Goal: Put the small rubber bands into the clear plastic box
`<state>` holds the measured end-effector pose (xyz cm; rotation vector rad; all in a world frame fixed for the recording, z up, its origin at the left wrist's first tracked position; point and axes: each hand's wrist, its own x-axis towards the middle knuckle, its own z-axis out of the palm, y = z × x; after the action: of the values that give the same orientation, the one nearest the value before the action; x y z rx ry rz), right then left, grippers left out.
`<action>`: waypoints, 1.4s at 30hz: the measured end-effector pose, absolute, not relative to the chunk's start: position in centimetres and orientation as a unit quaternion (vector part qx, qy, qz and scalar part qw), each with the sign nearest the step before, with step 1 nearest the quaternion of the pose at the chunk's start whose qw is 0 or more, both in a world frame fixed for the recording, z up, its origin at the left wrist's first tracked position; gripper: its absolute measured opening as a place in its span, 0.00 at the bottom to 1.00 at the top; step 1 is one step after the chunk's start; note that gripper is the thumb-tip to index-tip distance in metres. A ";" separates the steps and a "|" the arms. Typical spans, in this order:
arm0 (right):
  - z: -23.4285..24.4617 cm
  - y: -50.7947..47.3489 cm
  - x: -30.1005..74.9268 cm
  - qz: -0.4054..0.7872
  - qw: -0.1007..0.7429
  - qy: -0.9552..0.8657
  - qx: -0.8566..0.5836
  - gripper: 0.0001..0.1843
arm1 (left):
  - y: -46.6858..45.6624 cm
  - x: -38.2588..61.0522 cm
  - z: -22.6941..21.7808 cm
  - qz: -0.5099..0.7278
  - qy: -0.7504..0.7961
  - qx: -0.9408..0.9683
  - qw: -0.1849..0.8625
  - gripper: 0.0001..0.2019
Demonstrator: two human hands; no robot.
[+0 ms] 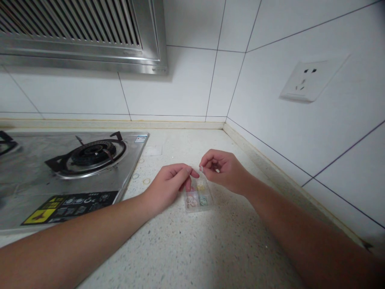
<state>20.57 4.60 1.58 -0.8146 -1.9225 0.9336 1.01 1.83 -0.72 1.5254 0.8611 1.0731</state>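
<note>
A small clear plastic compartment box (200, 208) lies on the counter, with little coloured loops that look like rubber bands sorted by colour in its sections. Pale bands (191, 201) and green bands (203, 200) fill the near sections; yellow bands (200, 187) and red ones lie behind. My left hand (171, 182) is at the box's far left, its fingers apart, one fingertip reaching down at the red section and partly hiding it. Over the far right corner, my right hand (224, 170) pinches a small whitish band (201, 169) between thumb and forefinger.
Loose bands, one yellowish (146, 181) and one bluish (135, 176), lie on the speckled counter (180, 249) beside the gas stove (93, 154). A range hood (144, 60) hangs above. A tiled wall with a socket (303, 81) rises at the right.
</note>
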 end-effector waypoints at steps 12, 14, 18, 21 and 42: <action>1.4 4.4 20.7 0.296 0.430 -0.789 -0.324 0.05 | 1.9 1.0 -0.8 0.435 0.353 0.636 0.530 0.16; 1.4 4.4 20.8 0.290 0.428 -0.792 -0.324 0.04 | 1.9 1.0 -0.8 0.445 0.353 0.630 0.530 0.15; 1.4 4.5 20.8 0.285 0.416 -0.797 -0.331 0.04 | 1.9 1.1 -0.7 0.455 0.354 0.625 0.526 0.14; 1.4 4.5 20.8 0.292 0.404 -0.800 -0.333 0.05 | 2.0 1.2 -0.7 0.464 0.353 0.622 0.523 0.13; 1.8 4.5 20.8 0.374 0.401 -0.760 -0.349 0.11 | 1.4 1.2 -0.3 0.465 0.400 0.663 0.428 0.11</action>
<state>20.81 4.48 1.78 -0.8836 -1.9208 0.9465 1.23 1.39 -0.26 1.6561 0.9989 1.1622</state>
